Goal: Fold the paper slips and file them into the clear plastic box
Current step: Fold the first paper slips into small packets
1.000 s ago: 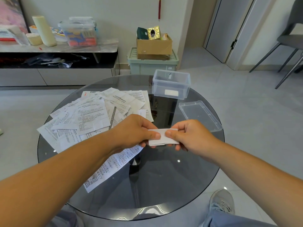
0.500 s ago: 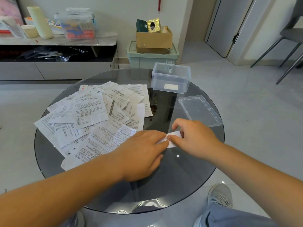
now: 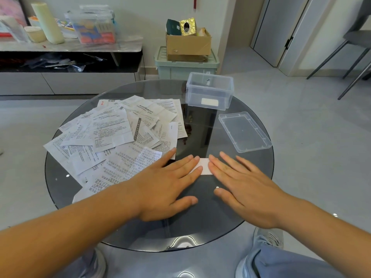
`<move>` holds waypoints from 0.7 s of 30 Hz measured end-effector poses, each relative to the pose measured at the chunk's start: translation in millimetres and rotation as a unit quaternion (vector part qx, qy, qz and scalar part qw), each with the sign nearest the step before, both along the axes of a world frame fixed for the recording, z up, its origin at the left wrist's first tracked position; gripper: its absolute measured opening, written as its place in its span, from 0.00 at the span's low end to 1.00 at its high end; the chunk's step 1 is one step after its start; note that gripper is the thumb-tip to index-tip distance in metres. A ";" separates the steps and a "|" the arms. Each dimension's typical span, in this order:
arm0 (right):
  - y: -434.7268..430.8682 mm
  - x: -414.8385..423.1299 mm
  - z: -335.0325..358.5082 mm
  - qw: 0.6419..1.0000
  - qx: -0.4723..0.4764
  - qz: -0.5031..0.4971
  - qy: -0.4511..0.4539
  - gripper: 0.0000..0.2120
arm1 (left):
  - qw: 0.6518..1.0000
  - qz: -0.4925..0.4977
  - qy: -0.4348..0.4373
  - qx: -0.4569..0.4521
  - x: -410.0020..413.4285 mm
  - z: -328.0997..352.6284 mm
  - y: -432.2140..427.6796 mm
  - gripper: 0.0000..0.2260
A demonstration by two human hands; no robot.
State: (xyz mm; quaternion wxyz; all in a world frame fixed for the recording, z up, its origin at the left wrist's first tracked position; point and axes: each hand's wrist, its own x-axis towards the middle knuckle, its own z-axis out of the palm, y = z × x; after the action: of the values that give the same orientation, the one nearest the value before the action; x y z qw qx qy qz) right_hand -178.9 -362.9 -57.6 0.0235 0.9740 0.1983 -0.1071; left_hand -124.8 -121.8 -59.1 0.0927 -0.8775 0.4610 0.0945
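table [image 3: 140,227]: the landmark, mid-view
pile [image 3: 112,137]: on the table's left half, sheets overlapping, reaching from its far side toward its near left edge
slip [image 3: 204,167]: on the table near its middle, just right of the pile
left hand [image 3: 166,183]: flat on the table, fingertips on the slip's left end, forefinger over the pile's corner
right hand [image 3: 245,187]: flat on the table's right half, fingertips on the slip's right end
box [image 3: 209,91]: on the table's far edge, right of centre
lid [image 3: 244,131]: on the table's right side, nearer than the box, apart from it
crate [image 3: 186,67]: on the floor behind the table
carton [image 3: 188,45]: on the crate, behind the table
shelf [image 3: 70,47]: behind the table, to the left
chair [image 3: 355,37]: behind the table, far right
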 end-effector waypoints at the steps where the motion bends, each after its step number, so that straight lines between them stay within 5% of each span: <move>1: -1.9 -1.5 0.3 1.000 -0.005 -0.005 -0.001 0.34 | 1.000 0.001 0.001 0.000 -0.6 0.7 0.2 0.34; 21: 10.0 18.4 7.4 0.989 0.145 -0.004 -0.016 0.35 | 0.994 0.046 -0.061 -0.073 36.6 8.2 -21.8 0.29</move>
State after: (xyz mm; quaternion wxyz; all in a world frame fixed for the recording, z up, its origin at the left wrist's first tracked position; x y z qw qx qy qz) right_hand -160.5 -352.9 -50.2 -0.1150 0.9696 0.2070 -0.0622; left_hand -88.1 -143.6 -50.9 0.0517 -0.9065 0.4189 0.0113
